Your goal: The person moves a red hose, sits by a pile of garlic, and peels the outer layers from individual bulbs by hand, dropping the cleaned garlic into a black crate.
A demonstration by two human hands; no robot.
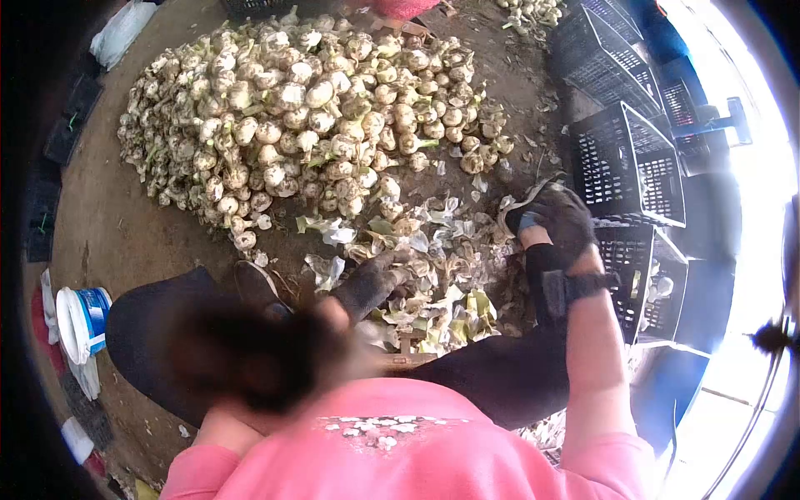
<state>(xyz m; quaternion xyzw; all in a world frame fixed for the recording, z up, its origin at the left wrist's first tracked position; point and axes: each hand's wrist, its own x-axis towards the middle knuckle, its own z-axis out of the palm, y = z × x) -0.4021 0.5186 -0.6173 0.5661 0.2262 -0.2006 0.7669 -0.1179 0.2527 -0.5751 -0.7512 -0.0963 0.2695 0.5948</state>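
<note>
A big heap of pale, soil-marked bulbs [292, 108] lies on the ground in front of me. Loose peeled skins [450, 250] are scattered between my feet. My left hand [371, 283], in a dark glove, is at the left edge of the skins, its fingers pointing right; whether it holds anything is hidden. On the right, my right hand [554, 218], also gloved, is bent over beside the black crates, with pale leafy matter at its fingers. What lies under its palm cannot be made out. A dark blurred shape covers my left forearm.
Black plastic crates [607, 162] line the right side, and a lower crate [627, 275] has pale bulbs by it. A white and blue bucket [73, 325] stands at the left beside my knee. A red-pink object [404, 8] is beyond the heap.
</note>
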